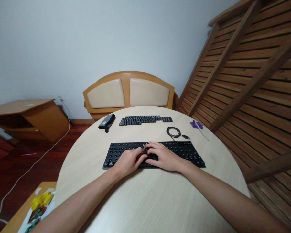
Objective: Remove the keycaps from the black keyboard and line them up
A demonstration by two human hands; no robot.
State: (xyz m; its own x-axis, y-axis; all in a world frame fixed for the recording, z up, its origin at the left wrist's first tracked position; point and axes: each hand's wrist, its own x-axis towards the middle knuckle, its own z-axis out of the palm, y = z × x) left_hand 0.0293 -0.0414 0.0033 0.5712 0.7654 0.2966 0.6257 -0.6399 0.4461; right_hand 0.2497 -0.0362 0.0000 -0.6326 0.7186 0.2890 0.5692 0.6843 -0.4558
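A black keyboard (181, 152) lies on the table in front of me, most of its keycaps off and its switches bare; a few keycaps (111, 164) sit at its lower left corner. Over its middle my two hands meet. My left hand (127, 160) pinches a small dark keycap (145, 151) between thumb and forefinger. My right hand (163, 156) closes in from the other side, its thumb and fingers curled around the same piece. Something thin and shiny shows at the fingertips, too small to name.
Loose keycaps (145, 119) lie in rows behind the keyboard. A coiled USB cable (174, 132), a purple cloth (195, 125) with a thin stick (201, 131), and a dark pouch (106, 122) rest on the round table (140, 200). Yellow material (42, 200) lies on a lower surface at left.
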